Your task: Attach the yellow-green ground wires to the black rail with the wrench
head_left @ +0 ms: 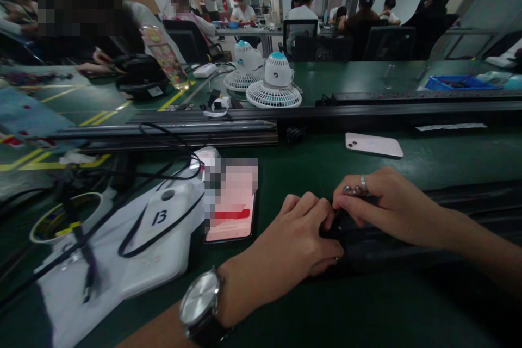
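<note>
My left hand point(304, 236), with a silver watch point(200, 298) on its wrist, is closed over the near end of a long black piece point(428, 223) on the green table. Its kind is too dark to make out. Right beside it, my right hand point(381, 204) pinches at the same dark end with thumb and fingers. A ring sits on one finger, and a shiny metal bit point(351, 190) shows at the fingers; whether it is another ring I cannot tell. What lies between the fingertips is hidden.
Left of my hands lie a lit phone point(230, 223), a white case marked 13 point(163, 234), black cables point(138, 242) and a tape roll point(38, 228). Ahead are a pink phone point(374, 145), black rails point(204, 133), two white fans point(274, 84) and a blue tray point(460, 83). People sit beyond.
</note>
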Demonstrator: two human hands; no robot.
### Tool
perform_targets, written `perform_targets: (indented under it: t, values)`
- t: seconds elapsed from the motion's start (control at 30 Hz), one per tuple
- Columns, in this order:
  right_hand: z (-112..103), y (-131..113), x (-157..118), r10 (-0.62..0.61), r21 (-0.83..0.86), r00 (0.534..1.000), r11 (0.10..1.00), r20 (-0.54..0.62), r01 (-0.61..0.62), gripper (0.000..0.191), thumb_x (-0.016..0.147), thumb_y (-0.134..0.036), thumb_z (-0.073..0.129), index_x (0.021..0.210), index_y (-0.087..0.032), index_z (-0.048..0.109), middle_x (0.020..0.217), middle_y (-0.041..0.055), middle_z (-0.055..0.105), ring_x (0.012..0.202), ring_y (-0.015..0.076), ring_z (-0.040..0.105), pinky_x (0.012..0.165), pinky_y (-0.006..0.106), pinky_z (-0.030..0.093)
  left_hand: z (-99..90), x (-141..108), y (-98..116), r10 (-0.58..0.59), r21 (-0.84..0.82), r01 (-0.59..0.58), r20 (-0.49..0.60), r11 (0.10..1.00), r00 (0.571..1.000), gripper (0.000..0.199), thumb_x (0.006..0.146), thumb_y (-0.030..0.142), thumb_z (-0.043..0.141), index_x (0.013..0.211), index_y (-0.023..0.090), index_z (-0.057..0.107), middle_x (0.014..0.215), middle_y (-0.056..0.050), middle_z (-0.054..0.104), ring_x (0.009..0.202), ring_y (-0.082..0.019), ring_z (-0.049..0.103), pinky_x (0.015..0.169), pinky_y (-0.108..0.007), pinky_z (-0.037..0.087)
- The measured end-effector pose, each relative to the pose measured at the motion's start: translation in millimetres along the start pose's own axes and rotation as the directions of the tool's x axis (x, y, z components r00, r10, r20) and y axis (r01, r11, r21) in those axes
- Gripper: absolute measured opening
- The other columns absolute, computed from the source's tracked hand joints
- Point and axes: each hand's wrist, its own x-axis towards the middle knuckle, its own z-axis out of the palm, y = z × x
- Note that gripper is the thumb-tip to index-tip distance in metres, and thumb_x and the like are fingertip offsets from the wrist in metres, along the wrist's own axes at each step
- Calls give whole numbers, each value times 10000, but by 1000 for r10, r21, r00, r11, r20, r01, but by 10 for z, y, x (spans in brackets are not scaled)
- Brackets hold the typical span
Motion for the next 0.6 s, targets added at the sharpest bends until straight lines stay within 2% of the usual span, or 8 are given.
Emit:
perform_targets:
  t: [0.17, 0.3, 0.4, 0.5, 0.6]
  values:
    - [16, -47, -3, -48, 16, 998, 999, 30, 47, 201, 1034, -178, 570, 894, -213, 711, 742, -39, 653, 595, 106, 579, 578, 234, 404, -22, -14, 12, 5, 0, -5, -17, 1000, 1000, 38, 930, 254, 706, 895, 241, 716, 1069, -56, 512, 981, -223, 441, 745, -346, 281]
    - [37, -20, 8, -12, 21, 993, 1000, 118, 10, 88, 999, -151, 614, 951, -196, 673, 785, -38, 670, 644, 121, 605, 602, 244, 414, 35, -35, 6, -26, -21, 26, -32, 999, 999, 29, 936, 282, 706, 945, 259, 722, 1125, -63, 516, 1051, -248, 438, 780, -364, 294]
    - [39, 15, 16, -4, -3, 988, 1000, 155, 4, 88, 1006, -143, 603, 982, -194, 670, 807, -40, 675, 681, 123, 615, 630, 244, 415, 101, -70, -8, -61, -27, 59, -47, 998, 997, 58, 926, 306, 722, 971, 271, 715, 1184, -61, 512, 1115, -272, 423, 812, -387, 301]
    - [50, 36, 14, -11, -21, 997, 1000, 83, 12, 111, 1015, -146, 583, 970, -198, 670, 780, -50, 659, 654, 111, 598, 617, 236, 401, 129, -122, -17, -73, -33, 71, -72, 997, 995, 98, 940, 303, 701, 1034, 273, 697, 1237, -60, 502, 1153, -283, 419, 853, -408, 325]
    - [95, 47, 10, -8, -11, 999, 1000, -35, 8, 112, 1011, -150, 573, 938, -194, 646, 700, -66, 611, 580, 100, 555, 572, 233, 378, 73, -175, -18, -57, -15, 56, -64, 998, 996, 215, 1014, 237, 565, 1214, 273, 635, 1253, -78, 504, 1170, -278, 432, 888, -416, 366]
